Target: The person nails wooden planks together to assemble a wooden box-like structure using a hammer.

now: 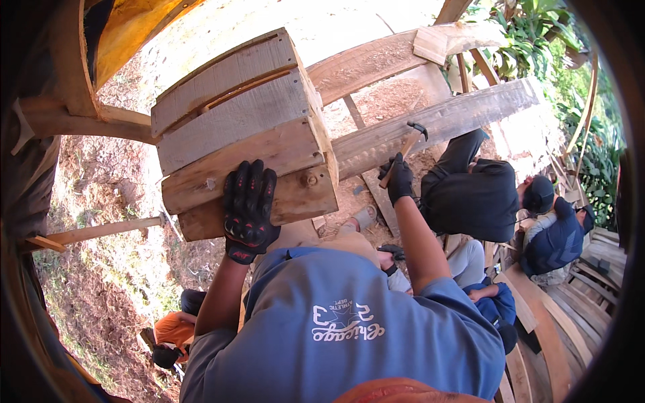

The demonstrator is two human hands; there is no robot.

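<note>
A slatted wooden crate (235, 134) stands in front of me, its grey and brown boards facing up and small nail heads showing near the slat ends. My left hand (250, 213), in a black glove with red marks, lies on the crate's near boards with its fingers stretched out. To the right of the crate, my gloved right hand (399, 178) is wrapped round the wooden handle of a claw hammer (411, 138). The hammer's dark head points up and away, over a long plank and apart from the crate.
The long plank (443, 121) runs from behind the crate toward the far right. People in dark clothes (474, 195) sit close on my right; someone in orange (173, 332) is at lower left. Loose boards (547, 329) lie at lower right. A wooden post (101, 232) juts in at left.
</note>
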